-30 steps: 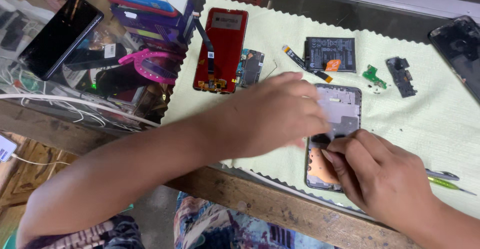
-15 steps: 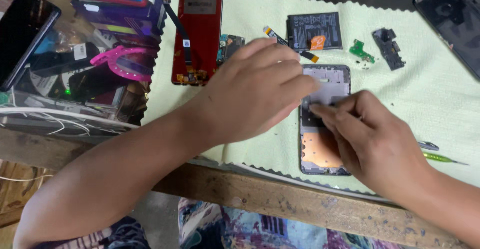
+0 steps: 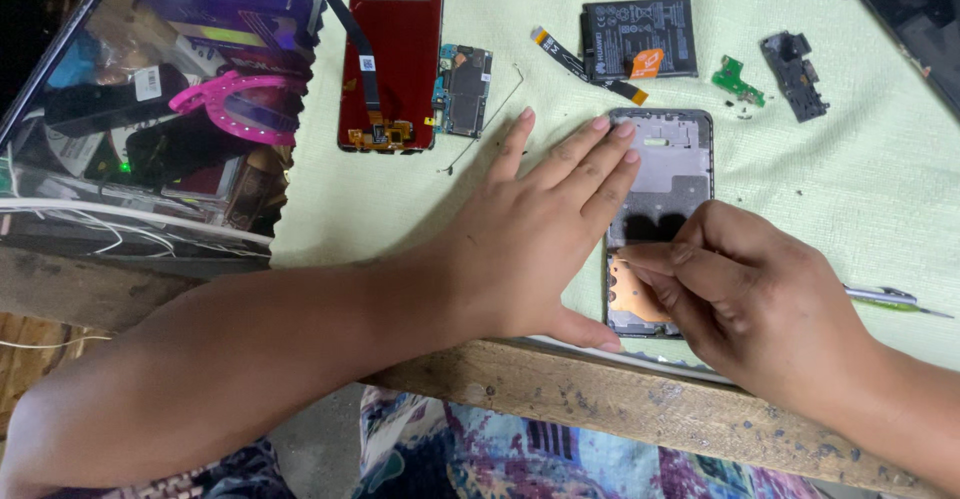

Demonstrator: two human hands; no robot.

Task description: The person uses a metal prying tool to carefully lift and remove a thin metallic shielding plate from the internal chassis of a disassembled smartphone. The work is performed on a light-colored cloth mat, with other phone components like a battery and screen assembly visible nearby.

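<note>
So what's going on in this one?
A person is working on an opened phone frame lying on a pale green cloth. The left hand lies flat, steadying the frame's left edge; the right hand pinches at its middle. A red screen panel, a circuit board, a battery and small parts lie above.

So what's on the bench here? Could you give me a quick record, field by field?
Surface: pale green cloth on a wooden bench
Left hand: flat, fingers spread, pressing on the phone frame
Right hand: fingertips pinched at the frame's middle
Parts above: red screen panel, circuit board, black battery, small green board
Beside right hand: tweezers
</note>
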